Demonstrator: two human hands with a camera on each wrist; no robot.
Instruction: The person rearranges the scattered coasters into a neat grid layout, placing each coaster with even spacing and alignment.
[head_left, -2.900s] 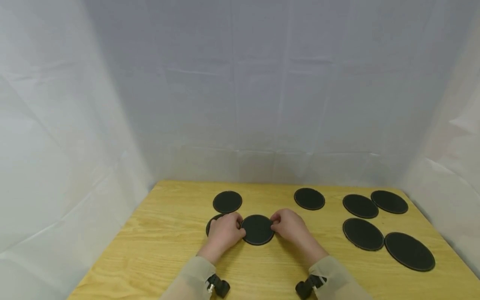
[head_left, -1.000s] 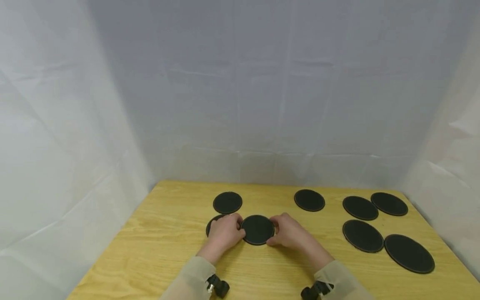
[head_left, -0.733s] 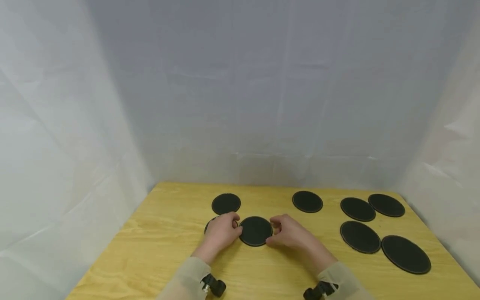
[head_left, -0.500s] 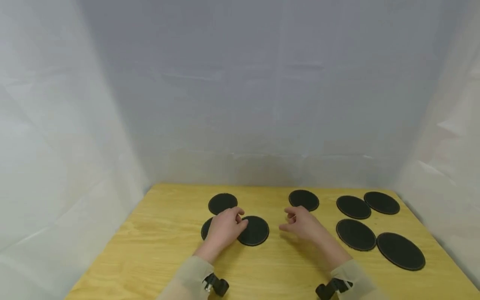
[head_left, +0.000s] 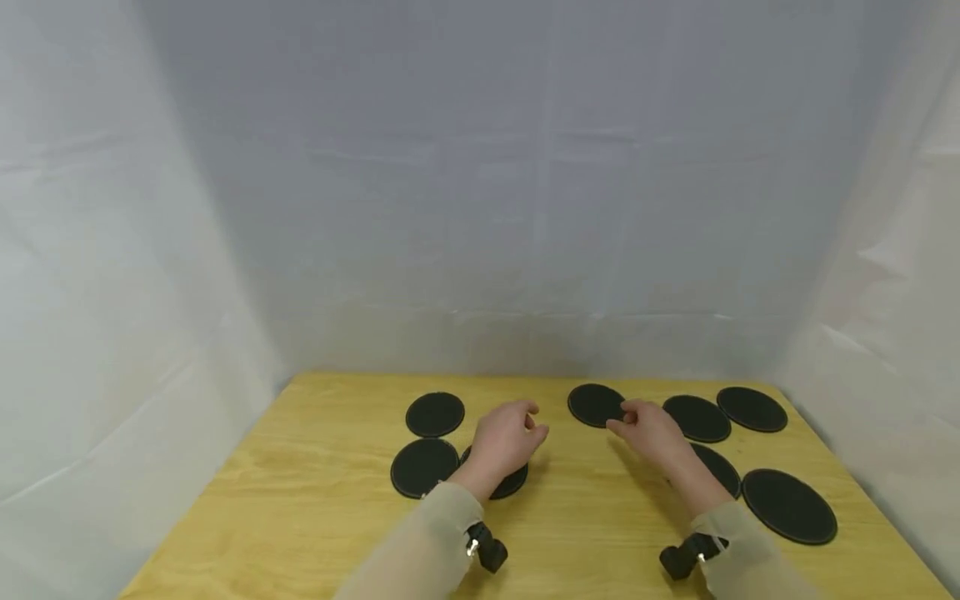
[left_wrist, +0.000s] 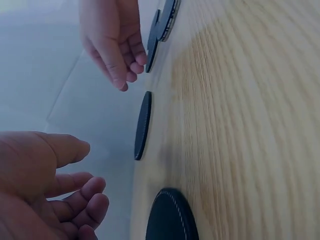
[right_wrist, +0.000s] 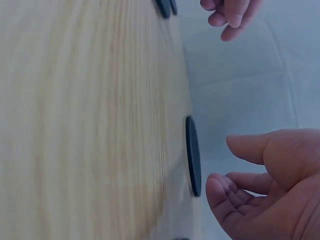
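Note:
Several flat black round coasters lie on a wooden table [head_left: 337, 517]. My left hand [head_left: 517, 429] hovers with loosely curled fingers over one coaster [head_left: 510, 486], which it partly hides. It holds nothing. Two more coasters [head_left: 424, 467] [head_left: 435, 414] lie just left of it. My right hand [head_left: 633, 421] is relaxed and holds nothing, with its fingertips at the near right edge of the far middle coaster [head_left: 592, 404]. The left wrist view shows my left hand [left_wrist: 55, 185] and that coaster [left_wrist: 142, 125] edge-on. In the right wrist view my right hand [right_wrist: 265, 185] is beside the same coaster [right_wrist: 192, 155].
To the right lie more coasters: two at the back [head_left: 696, 417] [head_left: 752, 408], one [head_left: 723, 468] partly behind my right forearm, one [head_left: 789, 506] near the front right. White sheeting [head_left: 480, 208] closes in the table at the back and both sides.
Both hands have let go of the middle coaster. My right hand has moved right and back to the far middle coaster. My left hand has shifted right, over the released coaster.

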